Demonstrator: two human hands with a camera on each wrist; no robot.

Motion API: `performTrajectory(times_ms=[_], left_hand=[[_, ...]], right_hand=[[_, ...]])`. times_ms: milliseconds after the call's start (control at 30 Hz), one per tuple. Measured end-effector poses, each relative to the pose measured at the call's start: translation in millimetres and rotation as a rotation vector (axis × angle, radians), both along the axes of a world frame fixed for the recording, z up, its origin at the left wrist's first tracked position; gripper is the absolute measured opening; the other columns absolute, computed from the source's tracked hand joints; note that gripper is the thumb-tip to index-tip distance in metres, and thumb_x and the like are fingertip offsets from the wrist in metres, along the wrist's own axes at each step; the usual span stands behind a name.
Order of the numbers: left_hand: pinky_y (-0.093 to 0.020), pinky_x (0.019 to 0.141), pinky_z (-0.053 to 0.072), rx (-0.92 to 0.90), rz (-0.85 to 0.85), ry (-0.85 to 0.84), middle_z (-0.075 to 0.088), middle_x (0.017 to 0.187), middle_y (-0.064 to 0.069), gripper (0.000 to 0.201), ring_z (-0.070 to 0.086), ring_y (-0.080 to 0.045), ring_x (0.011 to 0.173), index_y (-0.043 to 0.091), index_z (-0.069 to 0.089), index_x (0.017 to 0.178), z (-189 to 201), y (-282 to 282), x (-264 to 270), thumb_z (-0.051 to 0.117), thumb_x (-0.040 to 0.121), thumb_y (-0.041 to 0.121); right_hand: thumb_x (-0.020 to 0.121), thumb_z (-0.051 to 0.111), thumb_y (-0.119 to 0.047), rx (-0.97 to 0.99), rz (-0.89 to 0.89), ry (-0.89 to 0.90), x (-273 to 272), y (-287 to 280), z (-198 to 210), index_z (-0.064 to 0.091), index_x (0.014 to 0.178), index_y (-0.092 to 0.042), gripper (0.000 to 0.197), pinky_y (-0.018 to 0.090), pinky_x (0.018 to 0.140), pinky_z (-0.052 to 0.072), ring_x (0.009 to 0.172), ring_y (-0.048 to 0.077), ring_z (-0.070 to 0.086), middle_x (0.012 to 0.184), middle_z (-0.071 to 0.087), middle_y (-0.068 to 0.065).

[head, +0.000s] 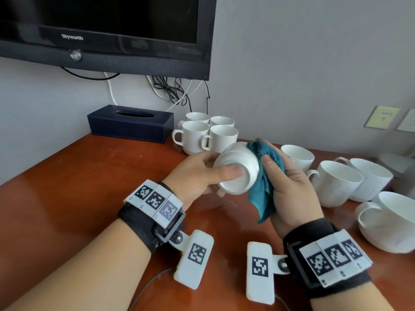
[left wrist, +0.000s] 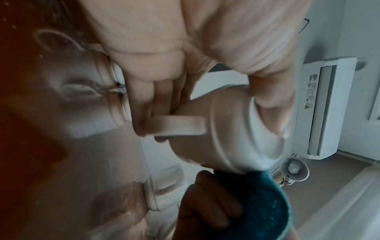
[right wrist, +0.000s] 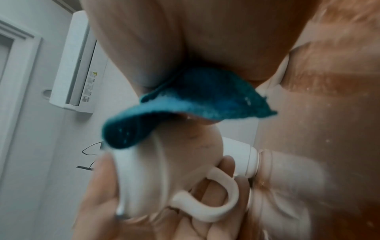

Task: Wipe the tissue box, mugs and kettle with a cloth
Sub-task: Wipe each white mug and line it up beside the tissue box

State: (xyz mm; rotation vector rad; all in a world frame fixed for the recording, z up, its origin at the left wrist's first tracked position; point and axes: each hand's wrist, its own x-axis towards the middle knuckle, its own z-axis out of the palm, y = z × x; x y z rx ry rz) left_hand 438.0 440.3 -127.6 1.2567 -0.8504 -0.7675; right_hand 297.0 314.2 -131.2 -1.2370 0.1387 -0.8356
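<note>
My left hand (head: 211, 173) grips a white mug (head: 238, 169) tipped on its side above the table, base toward me, thumb across the foot ring. The mug (left wrist: 230, 129) shows its handle in the left wrist view, and the same mug (right wrist: 164, 178) shows it in the right wrist view. My right hand (head: 280, 176) holds a teal cloth (head: 265, 182) against the mug's right side. The cloth (right wrist: 185, 105) drapes over the mug's body. A dark blue tissue box (head: 130, 123) stands at the back by the wall. I cannot see the kettle clearly.
Several white mugs (head: 206, 133) cluster beside the tissue box. More white mugs (head: 336, 180) stand along the right of the brown wooden table (head: 78, 187). A black TV (head: 105, 30) hangs above, with cables (head: 173, 90) behind. Wall sockets (head: 381, 117) sit at far right.
</note>
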Motion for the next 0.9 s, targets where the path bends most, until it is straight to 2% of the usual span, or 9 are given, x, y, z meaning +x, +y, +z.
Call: performTrajectory(times_ms=[67,167,300,367,433,533,633,800,900], left_hand=[[-0.034,0.066,0.054,-0.019,-0.066,0.031,0.072,0.101,-0.012,0.083,0.066,-0.027,0.089,0.007,0.072,0.120,2,1,-3,0.097,0.055,0.052],[-0.038,0.071,0.054,-0.040,-0.095,0.056,0.068,0.088,-0.015,0.084,0.058,-0.031,0.076,0.004,0.072,0.118,0,0,-2,0.094,0.059,0.059],[-0.049,0.088,0.053,-0.031,0.017,0.104,0.072,0.102,-0.017,0.066,0.067,-0.031,0.091,0.005,0.072,0.120,-1,-1,-1,0.083,0.072,0.049],[-0.053,0.093,0.055,0.011,0.052,0.066,0.074,0.098,-0.016,0.070,0.071,-0.027,0.085,0.002,0.071,0.117,0,-2,0,0.085,0.069,0.050],[-0.058,0.100,0.054,0.044,0.058,0.039,0.074,0.106,-0.025,0.077,0.072,-0.035,0.090,0.000,0.070,0.121,0,-2,0,0.086,0.067,0.053],[-0.050,0.085,0.059,0.012,0.002,0.067,0.074,0.095,-0.018,0.056,0.072,-0.027,0.083,0.008,0.073,0.116,2,0,-3,0.079,0.078,0.048],[-0.049,0.085,0.056,-0.040,-0.078,0.136,0.065,0.106,-0.024,0.040,0.061,-0.036,0.094,0.024,0.081,0.106,4,4,-7,0.074,0.080,0.053],[-0.053,0.091,0.055,-0.075,-0.077,0.232,0.069,0.121,-0.025,0.047,0.062,-0.038,0.103,0.028,0.078,0.117,2,1,-8,0.075,0.078,0.055],[-0.051,0.091,0.055,-0.098,-0.032,0.284,0.069,0.128,-0.021,0.053,0.065,-0.034,0.104,0.024,0.069,0.131,0,0,-8,0.067,0.087,0.052]], right_hand=[[0.100,0.056,-0.019,0.024,-0.042,0.001,0,-4,0,0.065,0.136,-0.015,0.036,0.048,0.105,0.053,0.121,0.032,0.067,0.128,0.072,0.012],[0.098,0.058,-0.020,0.023,-0.046,0.005,0,-3,0,0.063,0.137,-0.014,0.040,0.046,0.104,0.054,0.123,0.033,0.067,0.129,0.071,0.013],[0.093,0.058,-0.017,-0.035,0.030,-0.018,0,5,0,0.065,0.134,-0.015,0.041,0.030,0.092,0.058,0.118,0.023,0.070,0.126,0.073,0.008],[0.094,0.057,-0.014,-0.078,0.077,-0.019,0,7,1,0.065,0.133,-0.016,0.040,0.028,0.089,0.058,0.115,0.021,0.071,0.125,0.074,0.006],[0.095,0.056,-0.013,-0.104,0.097,-0.019,0,9,2,0.064,0.133,-0.015,0.040,0.028,0.090,0.057,0.116,0.021,0.070,0.126,0.074,0.006],[0.097,0.056,-0.016,-0.086,0.037,-0.016,1,7,1,0.065,0.133,-0.015,0.037,0.031,0.092,0.057,0.117,0.023,0.070,0.126,0.074,0.008],[0.104,0.054,-0.015,-0.031,-0.098,0.007,2,-1,-1,0.068,0.131,-0.017,0.030,0.033,0.091,0.059,0.115,0.024,0.071,0.122,0.075,0.007],[0.106,0.054,-0.015,-0.028,-0.164,0.048,2,-3,-2,0.068,0.131,-0.019,0.028,0.043,0.100,0.056,0.115,0.024,0.071,0.122,0.075,0.006],[0.105,0.055,-0.011,-0.066,-0.118,0.054,1,2,-1,0.066,0.134,-0.021,0.032,0.038,0.098,0.057,0.118,0.021,0.070,0.125,0.074,0.003]])
